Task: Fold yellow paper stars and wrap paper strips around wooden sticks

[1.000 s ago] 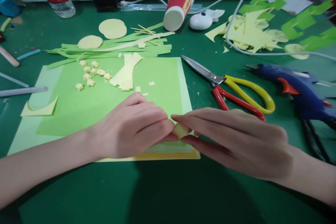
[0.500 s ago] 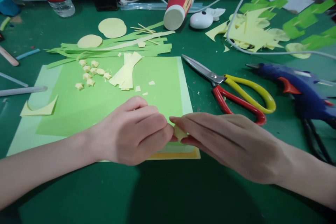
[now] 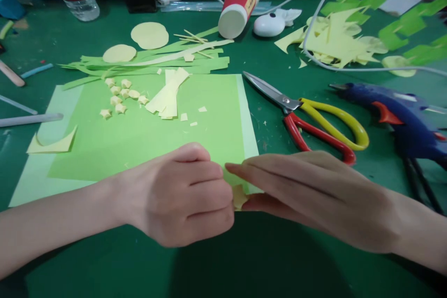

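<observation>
Vs half a second ago: left hand (image 3: 188, 200) is rolled further over and sits lower in view, knuckles up; the small yellow paper piece (image 3: 239, 196) drops with it and more of it is hidden behind the fist. Right hand (image 3: 324, 200) has a wider gap between index and thumb now. Sheets, scissors and scraps hold position, bar a slight camera shift. Left is curled tight, gripping the piece at its fingertip side; exact pinch is hidden. Right is partly spread: long fingers straight and stacked, index tip clear of the piece, thumb tip at its right edge. Piece is between the hands, over the near edge of the paper stack; full shape can't be read. Materials: smooth matte green sheet (image 3: 157, 149) over a paler sheet (image 3: 31, 184); puffy five-point paper stars (image 3: 125, 93) in a loose cluster; flat yellow strips (image 3: 169, 98) crossed in a fan beside them. Behind: long thin green strips (image 3: 115, 67), ragged pile, and rounded yellow cutouts (image 3: 150, 36). Right side: scissors (image 3: 286, 103), steel blades, one red and one yellow glossy loop; blue plastic glue gun (image 3: 415, 118), orange-red trigger. Paper cup (image 3: 240, 2) lies tipped over, red band round it. Table (image 3: 104, 265) is dark green.
</observation>
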Tool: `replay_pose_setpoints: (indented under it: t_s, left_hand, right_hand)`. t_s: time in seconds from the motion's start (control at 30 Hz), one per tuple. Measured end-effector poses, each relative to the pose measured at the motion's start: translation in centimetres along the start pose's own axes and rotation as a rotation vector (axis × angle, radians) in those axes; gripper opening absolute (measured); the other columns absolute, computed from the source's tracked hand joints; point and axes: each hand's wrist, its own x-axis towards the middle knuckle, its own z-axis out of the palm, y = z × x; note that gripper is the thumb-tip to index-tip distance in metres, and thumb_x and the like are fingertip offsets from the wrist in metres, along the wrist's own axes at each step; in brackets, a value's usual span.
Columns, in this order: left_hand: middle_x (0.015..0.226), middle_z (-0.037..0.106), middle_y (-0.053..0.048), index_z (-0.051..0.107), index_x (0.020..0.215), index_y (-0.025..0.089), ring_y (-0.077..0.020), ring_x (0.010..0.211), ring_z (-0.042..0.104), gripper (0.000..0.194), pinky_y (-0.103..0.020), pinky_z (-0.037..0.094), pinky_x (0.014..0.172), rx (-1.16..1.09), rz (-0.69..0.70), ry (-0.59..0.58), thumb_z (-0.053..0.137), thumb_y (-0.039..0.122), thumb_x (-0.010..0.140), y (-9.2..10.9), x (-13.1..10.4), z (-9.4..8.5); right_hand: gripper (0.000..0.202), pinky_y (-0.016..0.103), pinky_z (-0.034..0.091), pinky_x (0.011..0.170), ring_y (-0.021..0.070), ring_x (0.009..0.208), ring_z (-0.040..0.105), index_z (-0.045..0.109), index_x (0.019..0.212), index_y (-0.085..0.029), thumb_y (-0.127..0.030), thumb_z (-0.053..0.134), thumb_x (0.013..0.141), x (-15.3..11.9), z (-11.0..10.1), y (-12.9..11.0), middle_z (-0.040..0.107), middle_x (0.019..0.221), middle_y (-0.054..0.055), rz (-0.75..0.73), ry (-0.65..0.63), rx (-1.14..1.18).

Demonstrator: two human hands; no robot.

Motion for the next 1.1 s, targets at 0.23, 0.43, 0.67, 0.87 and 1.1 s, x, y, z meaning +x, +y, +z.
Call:
replay_pose_setpoints:
  t_s: [0.23, 0.43, 0.67, 0.87, 1.1]
  left_hand:
    - [0.06, 0.059, 0.002, 0.057, 0.07, 0.015, -0.0105, 0.055, 0.048, 0.017, -0.027, 0.037, 0.051, 0.102, -0.038, 0.019, 0.047, 0.009, 0.082, -0.26, 0.11, -0.09]
    - [0.056, 0.058, 0.001, 0.053, 0.068, 0.015, -0.0117, 0.051, 0.047, 0.015, -0.028, 0.033, 0.045, 0.173, 0.007, 0.035, 0.052, 0.02, 0.082, -0.65, -0.02, 0.19]
    - [0.059, 0.059, 0.001, 0.053, 0.074, 0.012, -0.0104, 0.052, 0.047, 0.012, -0.026, 0.035, 0.048, 0.169, -0.079, 0.027, 0.055, 0.021, 0.082, -0.88, 0.01, 0.3]
    - [0.06, 0.06, 0.0, 0.054, 0.079, 0.01, -0.0119, 0.054, 0.05, 0.007, -0.026, 0.037, 0.049, 0.17, -0.073, -0.004, 0.054, 0.017, 0.082, -0.9, 0.05, 0.41]
    - [0.063, 0.06, -0.003, 0.054, 0.079, 0.01, -0.0136, 0.056, 0.047, 0.018, -0.028, 0.036, 0.048, 0.178, -0.045, -0.005, 0.038, 0.01, 0.087, -0.69, -0.45, 0.72]
  right_hand:
    - [0.011, 0.026, 0.037, 0.047, 0.008, 0.056, 0.052, 0.052, 0.091, -0.014, -0.023, 0.048, 0.087, -0.13, -0.17, -0.34, 0.061, 0.07, 0.0, -0.015, 0.146, -0.101]
    - [0.015, 0.025, 0.039, 0.049, 0.0072, 0.064, 0.056, 0.056, 0.089, -0.011, -0.012, 0.041, 0.089, 0.18, -0.42, -0.28, 0.065, 0.073, 0.003, 0.003, 0.199, -0.157]
    - [0.015, 0.024, 0.04, 0.05, 0.0092, 0.062, 0.056, 0.054, 0.09, -0.012, -0.01, 0.04, 0.087, 0.15, -0.39, 0.1, 0.065, 0.072, 0.003, -0.034, 0.182, -0.147]
    - [0.014, 0.025, 0.039, 0.05, 0.01, 0.06, 0.054, 0.05, 0.094, -0.012, -0.012, 0.037, 0.089, 0.13, -0.17, -0.01, 0.061, 0.071, 0.003, -0.062, 0.106, -0.163]
    - [0.014, 0.024, 0.041, 0.046, 0.0094, 0.055, 0.05, 0.047, 0.091, -0.01, -0.005, 0.034, 0.089, -0.04, 0.12, 0.02, 0.057, 0.068, 0.002, -0.087, 0.114, -0.076]
